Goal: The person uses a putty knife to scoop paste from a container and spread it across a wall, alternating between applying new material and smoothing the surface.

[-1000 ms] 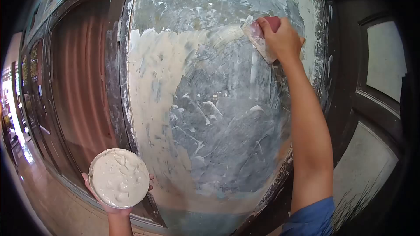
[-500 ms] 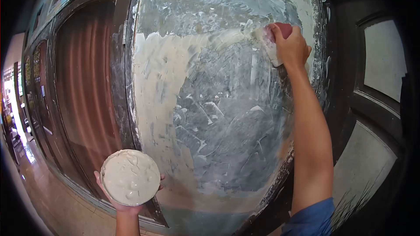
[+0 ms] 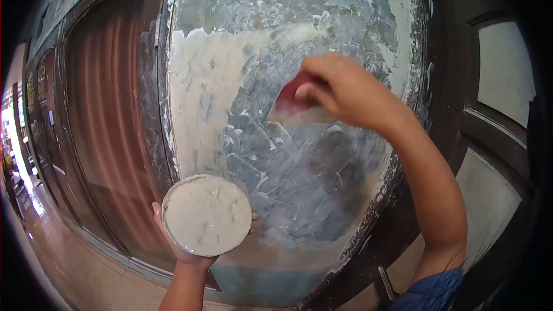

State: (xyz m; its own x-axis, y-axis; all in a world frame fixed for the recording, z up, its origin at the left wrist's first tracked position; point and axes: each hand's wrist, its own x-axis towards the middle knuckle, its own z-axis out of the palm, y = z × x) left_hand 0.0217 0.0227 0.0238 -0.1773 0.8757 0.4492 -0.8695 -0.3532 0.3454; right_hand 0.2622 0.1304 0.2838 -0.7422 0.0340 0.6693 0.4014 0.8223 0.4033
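Observation:
My left hand (image 3: 193,256) cups a round tub of cream-coloured putty (image 3: 207,214) from below, its fingers wrapped round both sides. In my right hand (image 3: 340,86) is a red putty knife (image 3: 288,103), gripped between thumb and fingers and somewhat blurred. Its pale lower edge points down and left, and it appears to be in front of the wall rather than pressed on it. Behind both hands stands a grey wall panel (image 3: 299,184), rough and scraped. Cream putty (image 3: 199,92) coats its left side and a band across the upper part.
A dark-framed window (image 3: 103,121) with a reddish-brown curtain lies to the left. At the right is a dark door (image 3: 452,80) with pale panels. Tiled floor (image 3: 109,270) runs along the lower left. Worn, paint-flecked trim (image 3: 417,52) borders the wall panel.
My right hand has come off the upper right of the wall and moved left and down with the putty knife. The tub in my left hand has shifted right and up.

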